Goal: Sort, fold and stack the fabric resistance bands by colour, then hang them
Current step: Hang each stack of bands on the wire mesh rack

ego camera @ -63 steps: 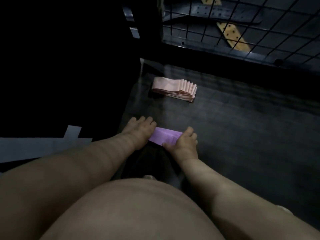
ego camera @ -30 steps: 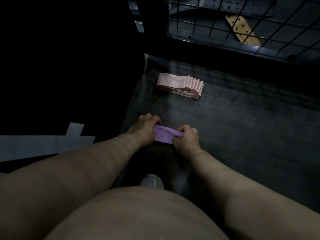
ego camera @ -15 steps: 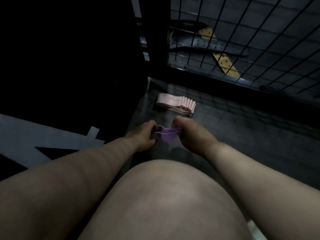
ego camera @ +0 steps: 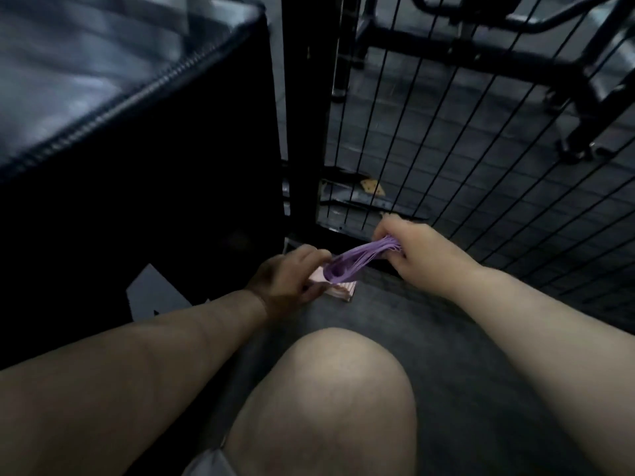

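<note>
So the purple bands [ego camera: 360, 260] are off the floor [ego camera: 395, 312] now. A couple of seconds back they lay pressed flat under both palms, and now they hang as a layered bundle slung between the two hands, edges fanned like pages. The right hand [ego camera: 414, 250] has its fingers clamped on the upper end at about 2 o'clock from the bundle; the left hand [ego camera: 288, 281] curls round the lower, looped end at about 8 o'clock. The pink stack [ego camera: 343, 293], which sat well apart from the purple before, now shows just under the bundle at 6 o'clock, partly hidden by the left hand — whether that hand touches it I cannot tell. From 12 round to 3 o'clock stands the wire grid [ego camera: 481, 149], much more of it in view than a moment ago; a black zipped box [ego camera: 154, 149] fills 10 o'clock, and a bare knee [ego camera: 330, 389] sits low at 6. To my eye the purple folding is done and the lift heads toward stacking or hanging — neither is finished yet.
</note>
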{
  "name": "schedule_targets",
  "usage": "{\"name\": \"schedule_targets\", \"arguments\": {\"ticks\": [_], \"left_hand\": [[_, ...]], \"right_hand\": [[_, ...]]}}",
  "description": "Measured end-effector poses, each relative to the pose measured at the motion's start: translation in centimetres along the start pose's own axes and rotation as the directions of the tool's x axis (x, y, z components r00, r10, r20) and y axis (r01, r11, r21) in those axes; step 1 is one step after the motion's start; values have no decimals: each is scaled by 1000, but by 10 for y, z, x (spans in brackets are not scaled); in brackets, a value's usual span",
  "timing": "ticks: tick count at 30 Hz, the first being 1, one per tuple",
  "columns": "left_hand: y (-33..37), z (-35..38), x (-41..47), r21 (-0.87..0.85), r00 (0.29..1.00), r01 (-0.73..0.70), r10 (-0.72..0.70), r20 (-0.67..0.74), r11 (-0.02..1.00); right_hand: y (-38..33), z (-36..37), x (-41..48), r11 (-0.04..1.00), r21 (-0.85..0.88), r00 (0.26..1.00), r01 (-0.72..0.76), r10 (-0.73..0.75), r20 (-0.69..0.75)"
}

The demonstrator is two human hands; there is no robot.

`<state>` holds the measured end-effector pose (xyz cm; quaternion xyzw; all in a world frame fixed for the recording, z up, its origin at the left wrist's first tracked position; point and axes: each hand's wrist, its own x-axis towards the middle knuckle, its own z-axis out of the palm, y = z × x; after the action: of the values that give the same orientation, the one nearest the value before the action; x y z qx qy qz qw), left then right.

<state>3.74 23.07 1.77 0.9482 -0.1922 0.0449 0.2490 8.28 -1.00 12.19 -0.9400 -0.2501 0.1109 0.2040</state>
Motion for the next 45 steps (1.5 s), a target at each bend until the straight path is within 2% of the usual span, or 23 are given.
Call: {"name": "schedule_targets", "arguments": {"ticks": [6, 11, 14, 22, 27, 31, 33, 35, 36, 37, 38, 39, 40, 42, 45], "left_hand": [[40, -40, 8, 221, 957, -249, 275, -92, 943], [73, -68, 7, 326, 893, -332, 406, -194, 886], [91, -82, 8, 387, 855, -388, 484, -187, 836], [136, -122, 1, 453, 832, -369, 506, -229, 812], [159, -140, -4, 518, 841, -303, 480, -249, 800], [172, -157, -1, 497, 851, -283, 454, -266, 821], [187, -176, -1, 431, 879, -281, 409, -243, 858], [202, -197, 2, 287, 932, -245, 307, -194, 926], [209, -209, 5, 173, 960, -228, 251, -125, 958], [218, -223, 9, -27, 980, -199, 198, -29, 980], [226, -236, 13, -286, 986, -121, 149, 77, 951], [233, -249, 14, -513, 980, -8, 110, 168, 859], [240, -259, 17, -645, 970, 66, 103, 221, 761], [251, -272, 24, -756, 970, 75, 128, 207, 650], [270, -280, 31, -852, 969, 57, 177, 173, 521]], "right_hand": [[-36, -61, -25, 1000, -23, 997, 14, -16, -80], [-61, -97, -46, 996, -89, 993, 7, -18, -120], [-74, -116, -57, 995, -96, 988, -3, -12, -153], [-110, -159, -96, 999, -50, 965, 3, -16, -261], [-125, -181, -119, 999, -37, 947, 32, -42, -319], [-125, -198, -135, 1000, 30, 944, 8, 2, -329], [-121, -208, -145, 996, 89, 947, -25, 52, -316], [-114, -217, -157, 973, 217, 960, -74, 128, -248], [-109, -220, -163, 950, 295, 966, -103, 167, -199], [-103, -224, -171, 914, 382, 967, -136, 206, -147], [-98, -226, -177, 864, 475, 969, -167, 234, -85], [-94, -227, -183, 799, 569, 967, -195, 252, -23], [-91, -227, -190, 723, 658, 965, -211, 259, 25], [-86, -224, -199, 569, 798, 970, -197, 232, 74], [-79, -218, -206, 354, 929, 988, -110, 141, 63]]}}
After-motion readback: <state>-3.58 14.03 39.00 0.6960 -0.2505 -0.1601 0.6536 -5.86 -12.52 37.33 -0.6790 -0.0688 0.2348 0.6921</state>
